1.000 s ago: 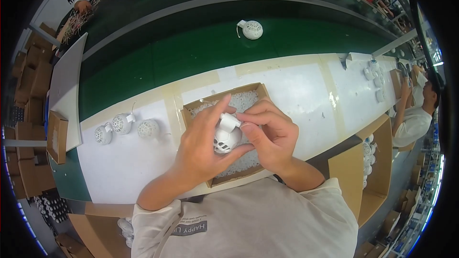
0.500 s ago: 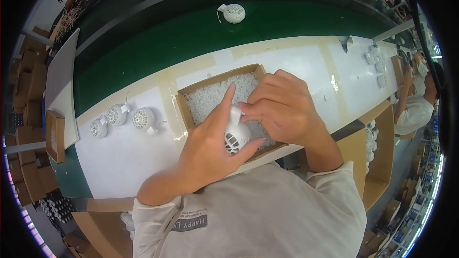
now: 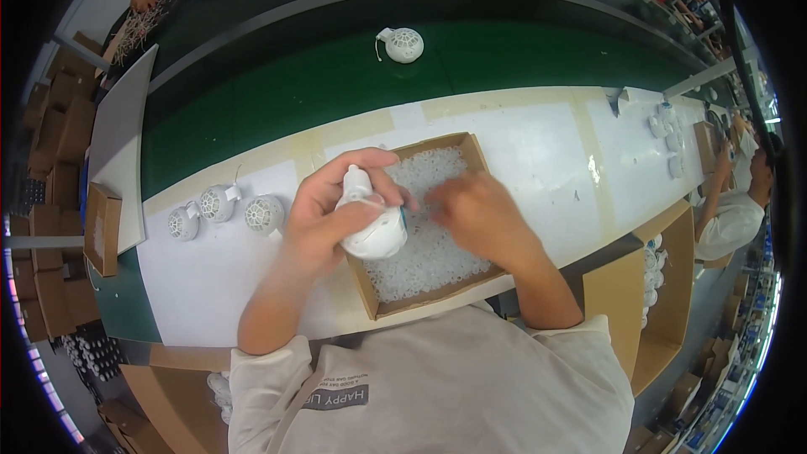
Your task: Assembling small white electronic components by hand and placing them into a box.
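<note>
**Left hand (image 3: 319,223) holds a rounded white plastic unit with a narrow neck (image 3: 376,231); right hand (image 3: 483,219) is over a shallow brown cardboard tray (image 3: 363,286) of small clear plastic rings (image 3: 424,265)**

The white unit is in the air above the left side of the tray, its neck pointing up and away from the person's body. The left hand's fingers curl round it, closed on its neck and body, with the thumb laid across the near side. A narrow strip of teal shows at its right edge.

The right hand is above the rings, near the tray's right side, with its fingers bent toward the left hand and apart from the unit. The fingertips are blurred, so whether they pinch a ring or anything else I cannot tell.

The tray rests at the near edge of a long white tabletop (image 3: 538,151). To its left, three white globe-shaped units with latticed faces (image 3: 218,203) sit in a loose row. Beyond the tabletop, a similar white latticed unit with a thin pale lead (image 3: 404,45) lies on a flat dark green surface (image 3: 294,118).

At the right, a tall open brown cardboard box (image 3: 609,294) holds a heap of white rounded units (image 3: 651,282). Past it sits a co-worker in a white top (image 3: 727,223).
</note>
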`<state>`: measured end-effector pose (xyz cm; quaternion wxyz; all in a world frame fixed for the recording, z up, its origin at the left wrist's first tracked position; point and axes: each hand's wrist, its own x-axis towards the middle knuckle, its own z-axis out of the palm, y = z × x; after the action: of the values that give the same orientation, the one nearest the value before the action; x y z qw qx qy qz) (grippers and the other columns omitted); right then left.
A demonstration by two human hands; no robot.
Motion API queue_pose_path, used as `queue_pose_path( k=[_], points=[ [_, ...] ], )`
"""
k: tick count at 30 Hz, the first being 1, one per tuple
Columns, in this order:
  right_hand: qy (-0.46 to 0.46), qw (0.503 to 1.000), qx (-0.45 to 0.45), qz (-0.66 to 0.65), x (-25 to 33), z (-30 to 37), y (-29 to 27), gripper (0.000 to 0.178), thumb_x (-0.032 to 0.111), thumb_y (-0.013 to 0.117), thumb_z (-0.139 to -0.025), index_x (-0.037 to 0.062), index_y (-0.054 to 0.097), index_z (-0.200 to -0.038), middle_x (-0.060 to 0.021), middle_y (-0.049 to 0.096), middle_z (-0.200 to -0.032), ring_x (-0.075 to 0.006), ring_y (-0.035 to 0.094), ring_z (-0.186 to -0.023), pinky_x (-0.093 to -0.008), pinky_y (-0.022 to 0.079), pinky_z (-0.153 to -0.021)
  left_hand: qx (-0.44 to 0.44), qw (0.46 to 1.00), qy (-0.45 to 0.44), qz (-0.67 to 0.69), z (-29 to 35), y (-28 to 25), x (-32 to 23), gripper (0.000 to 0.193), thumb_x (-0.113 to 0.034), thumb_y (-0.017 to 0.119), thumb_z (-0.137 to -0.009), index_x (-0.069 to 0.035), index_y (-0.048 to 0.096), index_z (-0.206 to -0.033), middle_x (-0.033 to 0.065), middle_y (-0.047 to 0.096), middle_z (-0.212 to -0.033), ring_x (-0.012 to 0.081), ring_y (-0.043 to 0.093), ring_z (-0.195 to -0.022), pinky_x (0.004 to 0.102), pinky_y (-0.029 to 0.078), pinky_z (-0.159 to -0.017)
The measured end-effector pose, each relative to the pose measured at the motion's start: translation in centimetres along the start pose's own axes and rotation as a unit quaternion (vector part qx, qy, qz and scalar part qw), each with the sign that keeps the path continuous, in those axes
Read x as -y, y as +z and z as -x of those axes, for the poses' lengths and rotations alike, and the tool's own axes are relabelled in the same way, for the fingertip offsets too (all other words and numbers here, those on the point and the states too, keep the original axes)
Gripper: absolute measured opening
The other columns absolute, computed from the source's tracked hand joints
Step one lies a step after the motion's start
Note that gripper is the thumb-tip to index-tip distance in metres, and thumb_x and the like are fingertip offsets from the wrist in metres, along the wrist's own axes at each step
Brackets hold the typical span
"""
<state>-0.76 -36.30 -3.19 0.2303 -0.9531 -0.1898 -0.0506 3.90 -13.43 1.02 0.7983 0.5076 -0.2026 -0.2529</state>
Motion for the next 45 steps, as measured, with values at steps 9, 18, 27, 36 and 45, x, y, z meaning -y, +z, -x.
queue_pose_path(
  k=[9,18,27,36,45],
  points=[
    [0.001,0.998,0.051,0.044,0.2,0.3,1.7,0.006,0.01,0.075,-0.074,0.0076,0.07,-0.077,-0.0062,0.065,-0.077,-0.0267,0.064,-0.081,-0.0396,0.052,-0.071,0.199,0.928,-0.019,0.314,-0.6,-1.6,0.6,0.061,-0.023,0.058,-0.094,0.004,0.041,-0.146,0.0098,0.058,-0.097,0.0379,0.065,-0.083,0.0424,0.056,-0.063],
    [0.016,0.999,0.013,-0.048,0.3,-0.2,0.4,0.006,0.01,0.075,-0.074,0.0081,0.072,-0.079,-0.0066,0.065,-0.076,-0.0272,0.064,-0.08,-0.0396,0.052,-0.068,0.207,0.947,-0.047,0.24,0.0,-1.9,-0.1,0.066,-0.027,0.061,-0.091,0.005,0.04,-0.145,0.0094,0.058,-0.098,0.0376,0.066,-0.076,0.0438,0.058,-0.061],
    [0.073,0.995,-0.064,0.005,0.4,0.2,1.8,0.012,0.009,0.072,-0.077,0.0076,0.072,-0.09,-0.0085,0.064,-0.078,-0.029,0.065,-0.084,-0.0403,0.053,-0.069,0.163,0.934,0.003,0.319,0.2,-2.0,-0.4,0.068,-0.028,0.065,-0.092,0.005,0.041,-0.146,0.009,0.059,-0.093,0.0333,0.067,-0.081,0.0357,0.054,-0.064],
    [-0.065,0.991,0.114,0.007,1.8,0.4,2.4,0.01,0.012,0.074,-0.075,0.0087,0.071,-0.084,-0.0078,0.065,-0.079,-0.0281,0.065,-0.084,-0.0402,0.053,-0.067,0.16,0.96,-0.017,0.227,0.0,-1.8,-0.5,0.062,-0.024,0.063,-0.09,0.005,0.046,-0.142,0.0087,0.059,-0.089,0.0346,0.067,-0.075,0.0401,0.058,-0.06],
    [-0.024,0.992,0.055,-0.108,1.8,0.2,0.8,0.005,0.008,0.073,-0.077,0.005,0.071,-0.08,-0.009,0.068,-0.08,-0.0302,0.065,-0.076,-0.0392,0.053,-0.067,0.155,0.962,-0.02,0.225,0.0,-1.6,0.0,0.062,-0.024,0.062,-0.091,0.007,0.044,-0.142,0.0093,0.059,-0.09,0.0356,0.066,-0.076,0.04,0.057,-0.06]
  ],
)
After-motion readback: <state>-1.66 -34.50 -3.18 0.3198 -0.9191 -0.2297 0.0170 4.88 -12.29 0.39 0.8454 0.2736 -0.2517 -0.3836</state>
